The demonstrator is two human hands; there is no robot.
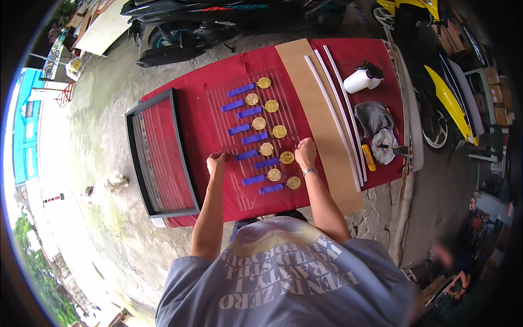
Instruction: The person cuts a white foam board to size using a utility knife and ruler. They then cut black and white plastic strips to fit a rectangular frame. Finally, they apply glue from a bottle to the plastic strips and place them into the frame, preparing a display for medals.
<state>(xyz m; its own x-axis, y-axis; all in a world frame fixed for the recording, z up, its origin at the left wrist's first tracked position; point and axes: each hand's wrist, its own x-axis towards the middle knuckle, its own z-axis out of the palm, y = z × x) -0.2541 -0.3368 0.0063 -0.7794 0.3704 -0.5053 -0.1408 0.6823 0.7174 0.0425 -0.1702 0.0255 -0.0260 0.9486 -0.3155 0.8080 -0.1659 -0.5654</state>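
Several gold medals [279,131] with short purple ribbons [255,138] lie in two staggered columns on a clear sheet [224,114] with striped reflections, over the red tablecloth [199,131]. My left hand [216,158] pinches the sheet's left edge with its fingers closed. At the opposite edge, beside the medals, my right hand [306,151] is closed on the sheet too; its fingertips are partly hidden. A dark rectangular frame [183,147] with a clear pane rests on the cloth left of my left hand.
Brown board [321,109] and long white strips [341,117] lie to the right. Beyond them are a white spray bottle [357,82], a grey cloth [373,119] and a yellow-handled tool [368,158]. A dark motorcycle [201,32] stands past the table's far edge.
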